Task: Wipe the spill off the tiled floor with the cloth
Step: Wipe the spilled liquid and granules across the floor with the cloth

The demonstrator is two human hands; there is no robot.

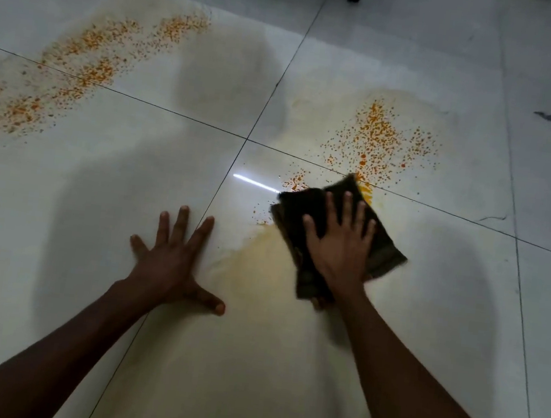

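Flat-palmed, the right hand [340, 247] pressed the dark cloth [386, 252] to the tiled floor [423, 346] with fingers spread, not curled; the left hand [172, 262] lay open, bracing on the tile. Soft, limp and probably damp, the cloth would bunch — best driven from its middle. Beyond lay the orange-flecked spill [378, 134], another patch [78, 59] far left.

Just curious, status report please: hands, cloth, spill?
Right hand flat on cloth. Left hand braced on floor. Orange spill remains ahead. Nothing blocking.
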